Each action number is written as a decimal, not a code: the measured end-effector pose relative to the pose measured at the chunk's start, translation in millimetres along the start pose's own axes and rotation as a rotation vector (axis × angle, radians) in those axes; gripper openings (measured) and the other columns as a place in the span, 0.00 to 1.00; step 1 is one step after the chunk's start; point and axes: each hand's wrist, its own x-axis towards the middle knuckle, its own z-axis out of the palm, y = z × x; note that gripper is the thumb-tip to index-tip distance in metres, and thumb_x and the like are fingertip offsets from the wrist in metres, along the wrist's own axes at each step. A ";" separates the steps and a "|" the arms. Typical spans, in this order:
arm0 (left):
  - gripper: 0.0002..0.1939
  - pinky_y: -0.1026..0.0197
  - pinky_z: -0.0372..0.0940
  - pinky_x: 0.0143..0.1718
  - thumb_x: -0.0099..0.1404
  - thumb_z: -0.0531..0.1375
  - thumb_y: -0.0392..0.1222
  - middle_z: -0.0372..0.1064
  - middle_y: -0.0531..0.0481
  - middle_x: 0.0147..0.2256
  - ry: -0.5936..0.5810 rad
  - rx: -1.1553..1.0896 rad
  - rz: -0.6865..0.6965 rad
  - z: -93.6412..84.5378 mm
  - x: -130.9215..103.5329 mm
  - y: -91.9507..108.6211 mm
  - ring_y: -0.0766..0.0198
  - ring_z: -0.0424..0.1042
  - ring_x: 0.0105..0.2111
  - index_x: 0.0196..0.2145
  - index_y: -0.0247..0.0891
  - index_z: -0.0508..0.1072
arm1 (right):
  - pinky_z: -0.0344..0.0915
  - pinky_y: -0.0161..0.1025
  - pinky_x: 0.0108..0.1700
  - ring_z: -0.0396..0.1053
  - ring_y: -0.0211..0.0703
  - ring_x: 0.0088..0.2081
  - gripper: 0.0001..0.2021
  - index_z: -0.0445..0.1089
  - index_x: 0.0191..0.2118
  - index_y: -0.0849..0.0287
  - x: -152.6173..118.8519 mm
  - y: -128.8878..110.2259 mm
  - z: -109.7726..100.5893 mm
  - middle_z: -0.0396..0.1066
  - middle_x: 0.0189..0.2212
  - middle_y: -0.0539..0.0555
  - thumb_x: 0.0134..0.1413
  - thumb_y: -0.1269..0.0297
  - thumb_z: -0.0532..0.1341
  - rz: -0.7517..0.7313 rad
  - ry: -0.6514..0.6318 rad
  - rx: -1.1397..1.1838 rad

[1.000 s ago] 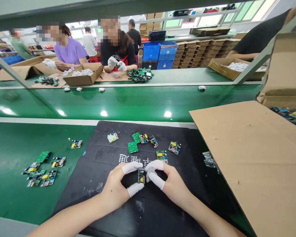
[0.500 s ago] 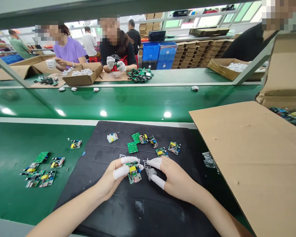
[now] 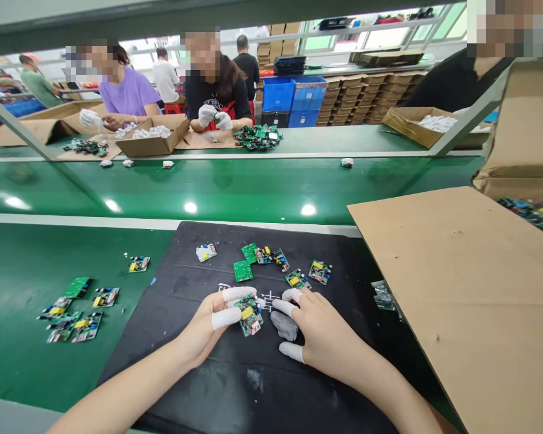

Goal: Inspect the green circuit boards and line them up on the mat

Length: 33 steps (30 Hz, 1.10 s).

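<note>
Circuit board (image 3: 250, 316), yellow and green parts facing up, is gripped in the left hand (image 3: 204, 330), pinched between thumb and fingers in white finger covers (image 3: 227, 317), just above the black mat (image 3: 199, 386). The right hand (image 3: 323, 328) is moderately wide, its covered fingertips parted around a gray lump (image 3: 284, 326); whether they touch it is hard to tell. Left of the left hand, a cluster of boards (image 3: 88, 327) lies on the green tabletop (image 3: 18, 361), with a single board (image 3: 139, 264) a little farther off. To the right of the right hand, a brown cardboard sheet (image 3: 470, 289) slants past the mat, a clear plastic packet (image 3: 384, 295) beside its near-side edge. Beyond both hands, more boards (image 3: 243, 270) lie scattered on the mat, some with plain green faces up. Farther out, a green belt (image 3: 235, 187) runs across, carrying small white pieces (image 3: 168, 164). Past it, a person in white gloves (image 3: 217, 90) handles a small item between a heap of boards (image 3: 259, 137) and an open carton (image 3: 156, 141) of white pieces.
</note>
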 end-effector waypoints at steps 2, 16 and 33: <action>0.26 0.59 0.63 0.49 0.47 0.70 0.44 0.74 0.42 0.42 0.000 -0.027 0.013 -0.1 0.4 -0.6 0.54 0.70 0.45 0.45 0.36 0.75 | 0.65 0.50 0.47 0.67 0.53 0.43 0.15 0.74 0.40 0.56 2.7 -0.6 7.1 0.71 0.42 0.57 0.41 0.66 0.69 -0.025 0.055 -0.041; 0.24 0.57 0.69 0.43 0.47 0.72 0.42 0.73 0.44 0.41 -0.129 0.115 0.122 -6.6 3.1 -14.4 0.54 0.72 0.43 0.42 0.38 0.73 | 0.69 0.38 0.38 0.69 0.39 0.33 0.10 0.73 0.42 0.53 1.1 -13.0 10.2 0.72 0.33 0.52 0.54 0.68 0.58 -0.079 0.390 0.701; 0.19 0.56 0.63 0.50 0.55 0.67 0.44 0.68 0.47 0.44 -0.029 0.761 0.548 -6.6 -6.9 -18.6 0.58 0.68 0.46 0.45 0.44 0.71 | 0.67 0.38 0.34 0.67 0.41 0.32 0.06 0.72 0.34 0.55 -0.7 -24.9 20.7 0.70 0.28 0.52 0.48 0.71 0.62 0.016 0.476 0.778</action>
